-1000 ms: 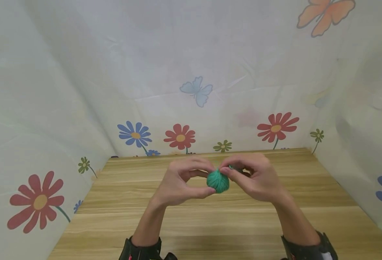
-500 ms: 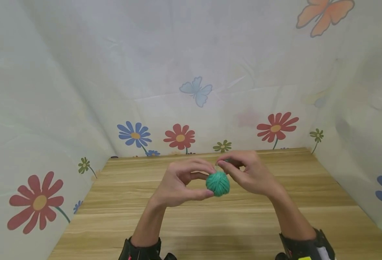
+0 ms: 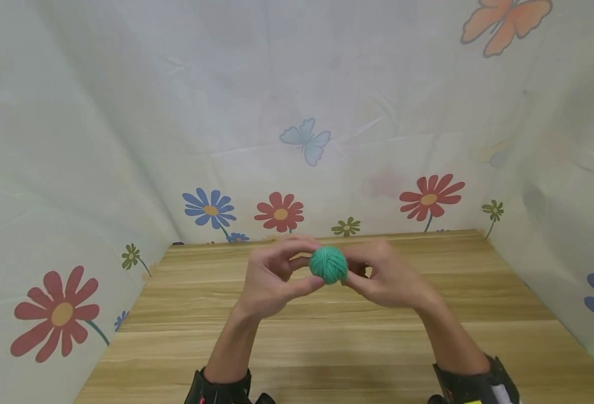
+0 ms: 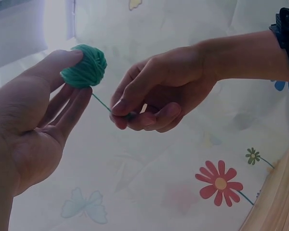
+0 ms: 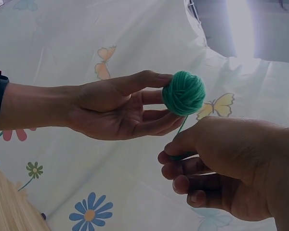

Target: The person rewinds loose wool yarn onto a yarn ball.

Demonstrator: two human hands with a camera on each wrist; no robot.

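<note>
A small green ball of yarn (image 3: 329, 265) is held up above the table between the two hands. My left hand (image 3: 275, 278) pinches it between thumb and fingertips, as the left wrist view also shows with the yarn ball (image 4: 89, 66) at the tips. From the ball a short taut strand of yarn (image 4: 101, 102) runs to my right hand (image 4: 166, 89), which pinches it between thumb and forefinger. In the right wrist view the strand (image 5: 182, 125) drops from the ball to the right hand (image 5: 231, 166), whose other fingers are curled.
The wood-grain table (image 3: 297, 348) lies below the hands. Behind it and on both sides hangs a pale curtain (image 3: 236, 84) printed with flowers and butterflies. A dark band (image 3: 223, 387) sits on each wrist.
The left hand has raised the yarn ball slightly and shifted it left, turning it. The right hand rose above the ball with the strand, then came down to its right side.
</note>
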